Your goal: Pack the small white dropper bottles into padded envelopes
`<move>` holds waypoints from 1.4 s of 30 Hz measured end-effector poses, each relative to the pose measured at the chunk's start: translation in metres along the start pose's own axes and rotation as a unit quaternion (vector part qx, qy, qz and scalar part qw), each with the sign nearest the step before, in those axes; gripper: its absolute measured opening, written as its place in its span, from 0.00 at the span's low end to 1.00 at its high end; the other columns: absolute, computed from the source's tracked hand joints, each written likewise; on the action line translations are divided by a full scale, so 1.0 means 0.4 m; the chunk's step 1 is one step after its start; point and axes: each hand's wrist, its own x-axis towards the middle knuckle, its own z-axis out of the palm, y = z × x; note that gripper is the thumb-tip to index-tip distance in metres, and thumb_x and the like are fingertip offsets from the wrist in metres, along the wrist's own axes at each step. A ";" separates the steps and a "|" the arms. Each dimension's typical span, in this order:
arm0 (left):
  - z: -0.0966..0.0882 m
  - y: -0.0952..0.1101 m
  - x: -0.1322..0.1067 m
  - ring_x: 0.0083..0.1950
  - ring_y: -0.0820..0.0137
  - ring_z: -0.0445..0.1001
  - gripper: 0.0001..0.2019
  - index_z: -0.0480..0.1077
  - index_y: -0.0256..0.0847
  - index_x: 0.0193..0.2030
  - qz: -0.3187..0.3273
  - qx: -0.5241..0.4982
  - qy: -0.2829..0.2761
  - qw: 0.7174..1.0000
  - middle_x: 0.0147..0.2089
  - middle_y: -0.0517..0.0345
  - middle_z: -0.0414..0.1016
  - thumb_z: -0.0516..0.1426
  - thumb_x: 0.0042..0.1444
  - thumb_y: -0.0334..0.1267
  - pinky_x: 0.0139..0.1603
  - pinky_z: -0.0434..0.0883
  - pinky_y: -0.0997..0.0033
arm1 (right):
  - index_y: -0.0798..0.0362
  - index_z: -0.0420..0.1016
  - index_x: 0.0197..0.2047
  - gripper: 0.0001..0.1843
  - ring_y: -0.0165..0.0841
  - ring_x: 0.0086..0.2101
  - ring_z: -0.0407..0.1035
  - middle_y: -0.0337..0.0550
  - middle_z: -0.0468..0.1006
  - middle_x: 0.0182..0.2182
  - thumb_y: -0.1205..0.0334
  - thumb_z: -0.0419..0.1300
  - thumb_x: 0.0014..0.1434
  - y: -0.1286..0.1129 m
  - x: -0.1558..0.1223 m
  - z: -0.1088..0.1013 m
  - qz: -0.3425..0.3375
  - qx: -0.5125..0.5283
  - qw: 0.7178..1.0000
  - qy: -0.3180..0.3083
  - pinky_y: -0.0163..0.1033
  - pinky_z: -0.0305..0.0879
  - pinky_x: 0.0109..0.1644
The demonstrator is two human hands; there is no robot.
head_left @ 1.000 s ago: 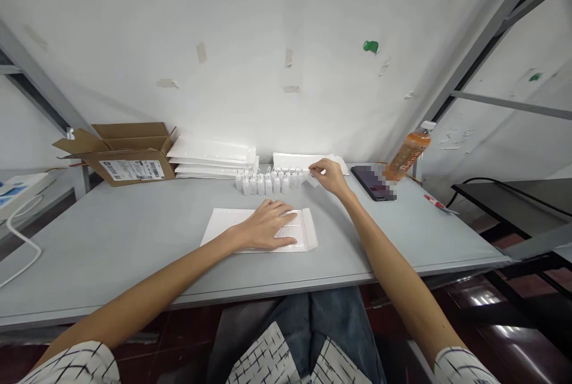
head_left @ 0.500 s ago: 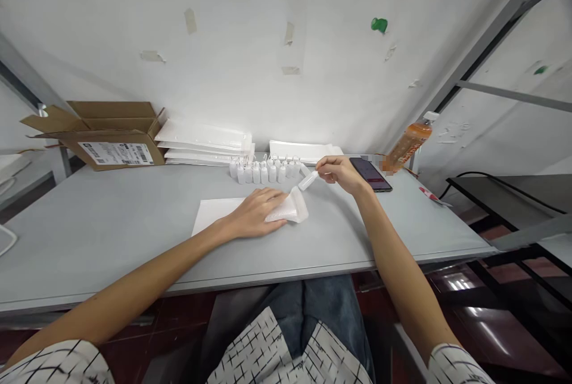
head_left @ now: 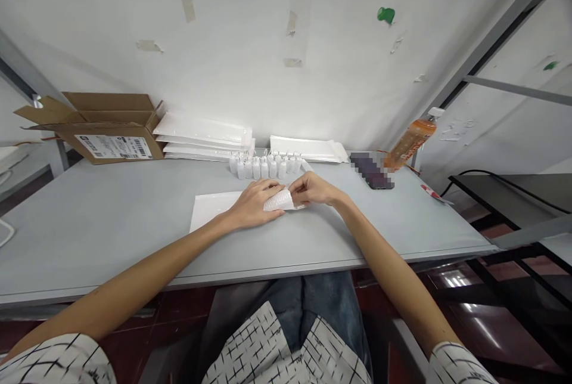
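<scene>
A white bubble mailer (head_left: 212, 210) lies flat on the grey table, its bubble-lined mouth bulging up at the right end. My left hand (head_left: 254, 202) is closed around the mailer near that mouth, thumb on the near side and fingers on the far side. At the opening, my right hand (head_left: 310, 189) has its fingertips pinched together and partly inside; what they hold is hidden. Just behind my hands, several small white bottle-shaped pieces (head_left: 264, 168) with thin loops on top stand in rows.
An open cardboard box (head_left: 118, 133) with a label sits at the back left. Beside it is a stack of white mailers (head_left: 203, 136), with more flat white mailers (head_left: 306, 148) along the wall. At the right are a phone (head_left: 373, 170) and an orange drink bottle (head_left: 411, 142).
My right hand has moved left and down to the mailer's mouth. The small white bottle-shaped piece it held is now out of sight. My left hand stays on the mailer.
</scene>
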 end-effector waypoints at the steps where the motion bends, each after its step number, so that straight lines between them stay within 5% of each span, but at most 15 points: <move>1: 0.001 -0.001 0.000 0.60 0.53 0.67 0.29 0.68 0.39 0.61 -0.003 0.008 0.000 1.000 0.60 0.47 0.69 0.60 0.54 0.47 0.62 0.63 0.52 | 0.58 0.82 0.31 0.09 0.23 0.19 0.60 0.34 0.71 0.17 0.66 0.61 0.47 0.000 0.004 0.012 -0.009 0.011 1.000 -0.019 0.32 0.56 0.25; 4: 0.005 -0.005 -0.002 0.60 0.51 0.66 0.34 0.64 0.39 0.64 -0.034 0.031 0.001 0.999 0.61 0.45 0.67 0.61 0.53 0.51 0.61 0.63 0.48 | 0.58 0.82 0.37 0.12 0.26 0.20 0.68 0.38 0.76 0.22 0.63 0.60 0.51 -0.005 0.000 0.021 -0.002 0.022 0.998 -0.051 0.31 0.54 0.23; 7: 0.006 -0.009 -0.002 0.60 0.50 0.66 0.36 0.61 0.41 0.67 -0.052 0.043 -0.003 0.998 0.61 0.44 0.67 0.60 0.53 0.53 0.60 0.62 0.46 | 0.58 0.81 0.41 0.15 0.28 0.21 0.71 0.46 0.81 0.32 0.59 0.63 0.52 -0.010 -0.017 -0.005 0.024 0.014 1.000 -0.015 0.30 0.49 0.18; 10: 0.004 -0.008 -0.001 0.58 0.51 0.67 0.36 0.60 0.40 0.68 -0.052 0.042 0.000 0.998 0.58 0.44 0.68 0.59 0.55 0.51 0.60 0.63 0.49 | 0.57 0.80 0.39 0.15 0.24 0.17 0.65 0.49 0.82 0.35 0.56 0.64 0.52 -0.005 -0.023 -0.046 -0.004 -0.003 0.989 0.151 0.32 0.48 0.18; 13: 0.002 -0.005 0.001 0.58 0.52 0.68 0.36 0.60 0.39 0.68 -0.045 0.037 0.001 0.998 0.58 0.44 0.69 0.59 0.55 0.51 0.60 0.64 0.51 | 0.57 0.79 0.37 0.14 0.24 0.17 0.58 0.45 0.79 0.29 0.55 0.62 0.54 0.013 -0.004 -0.084 -0.053 -0.072 0.932 0.352 0.34 0.54 0.21; 16: 0.003 -0.004 0.000 0.58 0.53 0.67 0.35 0.61 0.39 0.67 -0.035 0.030 0.002 0.999 0.59 0.44 0.68 0.60 0.55 0.50 0.61 0.64 0.51 | 0.54 0.80 0.39 0.13 0.26 0.20 0.59 0.42 0.78 0.29 0.57 0.59 0.56 0.035 0.033 -0.112 -0.059 -0.186 0.883 0.427 0.36 0.58 0.28; 20: 0.006 -0.002 -0.002 0.59 0.54 0.67 0.33 0.62 0.39 0.66 -0.021 0.040 0.006 0.999 0.60 0.44 0.68 0.60 0.56 0.49 0.61 0.64 0.52 | 0.51 0.80 0.46 0.16 0.29 0.24 0.64 0.41 0.79 0.32 0.57 0.57 0.58 0.055 0.076 -0.126 -0.050 -0.288 0.875 0.387 0.38 0.61 0.34; 24: 0.009 -0.001 -0.002 0.59 0.53 0.67 0.33 0.63 0.39 0.66 -0.009 0.050 0.006 0.999 0.61 0.43 0.67 0.61 0.55 0.49 0.61 0.64 0.51 | 0.52 0.81 0.37 0.12 0.35 0.32 0.70 0.44 0.81 0.34 0.60 0.56 0.59 0.062 0.099 -0.125 -0.066 -0.297 0.880 0.366 0.38 0.63 0.36; 30: 0.011 -0.005 -0.004 0.58 0.53 0.67 0.33 0.63 0.40 0.66 -0.005 0.055 0.008 0.998 0.60 0.44 0.68 0.60 0.55 0.49 0.60 0.64 0.50 | 0.53 0.78 0.32 0.10 0.33 0.28 0.68 0.44 0.80 0.32 0.60 0.56 0.55 0.057 0.068 -0.140 -0.061 -0.240 0.858 0.451 0.38 0.62 0.34; 35: 0.014 -0.011 -0.004 0.60 0.51 0.66 0.33 0.63 0.40 0.66 -0.006 0.050 0.008 0.999 0.62 0.43 0.66 0.60 0.55 0.50 0.62 0.63 0.48 | 0.53 0.73 0.26 0.08 0.28 0.21 0.60 0.42 0.75 0.25 0.58 0.57 0.51 0.045 0.017 -0.149 -0.038 -0.084 0.852 0.515 0.35 0.56 0.24; 38: 0.013 -0.013 -0.003 0.60 0.52 0.66 0.34 0.62 0.40 0.66 -0.007 0.044 0.013 0.999 0.61 0.44 0.67 0.60 0.55 0.50 0.62 0.63 0.49 | 0.55 0.71 0.23 0.07 0.23 0.16 0.51 0.40 0.71 0.21 0.60 0.59 0.47 0.037 -0.004 -0.142 -0.006 0.032 0.897 0.441 0.34 0.45 0.19; 42: 0.009 -0.011 -0.002 0.59 0.53 0.67 0.33 0.62 0.40 0.66 -0.013 0.038 0.013 0.999 0.59 0.45 0.68 0.60 0.55 0.50 0.61 0.64 0.50 | 0.57 0.75 0.25 0.09 0.23 0.16 0.54 0.42 0.73 0.21 0.59 0.63 0.47 0.027 -0.019 -0.113 0.018 0.076 0.962 0.262 0.33 0.42 0.19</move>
